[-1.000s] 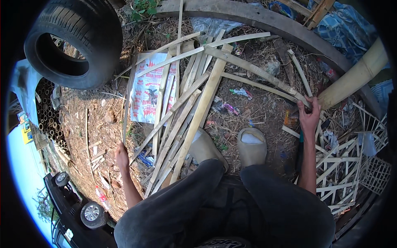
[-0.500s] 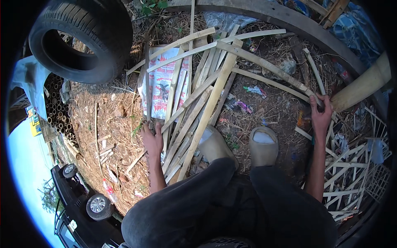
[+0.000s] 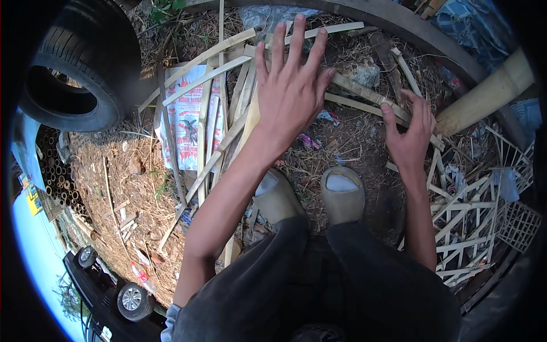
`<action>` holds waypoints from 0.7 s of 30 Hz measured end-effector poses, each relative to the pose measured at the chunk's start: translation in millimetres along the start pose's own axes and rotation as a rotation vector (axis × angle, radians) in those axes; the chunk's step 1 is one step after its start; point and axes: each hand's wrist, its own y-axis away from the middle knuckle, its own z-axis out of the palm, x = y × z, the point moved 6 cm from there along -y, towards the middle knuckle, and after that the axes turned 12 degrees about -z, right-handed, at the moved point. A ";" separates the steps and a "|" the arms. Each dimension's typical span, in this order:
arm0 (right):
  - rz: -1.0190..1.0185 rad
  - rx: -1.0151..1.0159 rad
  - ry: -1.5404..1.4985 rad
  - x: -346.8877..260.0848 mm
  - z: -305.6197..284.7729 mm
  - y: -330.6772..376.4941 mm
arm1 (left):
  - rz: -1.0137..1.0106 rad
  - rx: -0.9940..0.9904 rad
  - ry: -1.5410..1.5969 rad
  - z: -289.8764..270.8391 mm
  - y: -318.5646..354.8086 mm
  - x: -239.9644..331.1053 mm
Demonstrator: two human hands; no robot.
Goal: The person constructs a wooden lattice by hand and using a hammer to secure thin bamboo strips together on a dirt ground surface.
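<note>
My left hand [image 3: 288, 94] is raised over the top of the bamboo strip pile, its fingers spread wide and nothing in its grasp. Below it, several split bamboo strips [image 3: 219, 149] lie across one another, partly hidden by the hand and forearm. To the right, my right hand [image 3: 413, 128] rests at a long bamboo strip [image 3: 360, 90] slanting down from the pile. Thumb and fingers there are apart, with the thumb tip over the strip. A printed white and red sack [image 3: 181, 142] lies under the strips on the left.
A black tyre [image 3: 108, 74] stands at upper left. A thick bamboo pole [image 3: 484, 94] juts in from the right, above a heap of thin slats [image 3: 464, 222]. My sandalled feet [image 3: 345, 196] are on littered ground. Stacked bamboo tubes [image 3: 60, 176] and a dark vehicle [image 3: 108, 290] appear at far left.
My left hand has gone from beside the sack up and right over the pile. My right hand has loosened from the strip and sits a little farther left. The whole view has shifted.
</note>
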 end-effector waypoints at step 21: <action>-0.273 -0.884 -0.254 16.7 87.5 -135.5 | -0.471 -0.472 0.439 9.9 4.8 -63.9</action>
